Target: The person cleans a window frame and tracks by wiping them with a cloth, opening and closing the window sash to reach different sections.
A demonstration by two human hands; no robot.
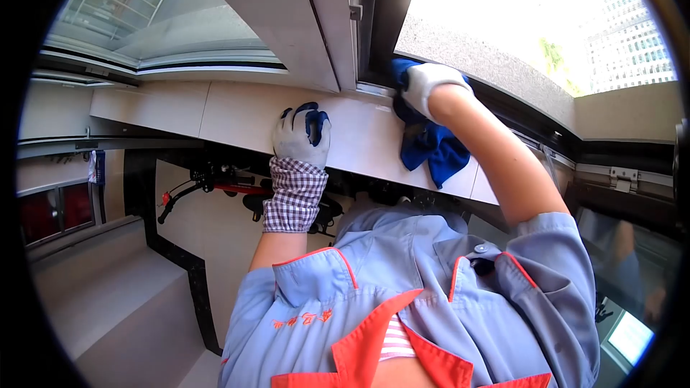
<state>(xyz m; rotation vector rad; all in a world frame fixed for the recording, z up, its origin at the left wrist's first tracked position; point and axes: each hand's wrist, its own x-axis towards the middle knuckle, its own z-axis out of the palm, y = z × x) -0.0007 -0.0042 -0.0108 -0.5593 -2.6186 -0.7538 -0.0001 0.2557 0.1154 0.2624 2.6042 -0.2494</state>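
Observation:
My right hand (429,86), in a white glove, grips a dark blue cloth (433,147) at the corner of the open window's frame. Part of the cloth hangs down over the pale tiled sill (241,111). On that sill rests my left hand (302,133), in a white glove with dark blue fingertips, its fingers slightly bent and apart with nothing in them. A checked sleeve cover (295,194) wraps the left wrist. The right fingertips are hidden behind the cloth and glove.
A dark window frame (496,93) runs along the right, with a hinge (624,178) at its end. To the left stands another glass pane (194,21). Below the sill, a bicycle-like object with a handlebar (180,197) stands on the floor.

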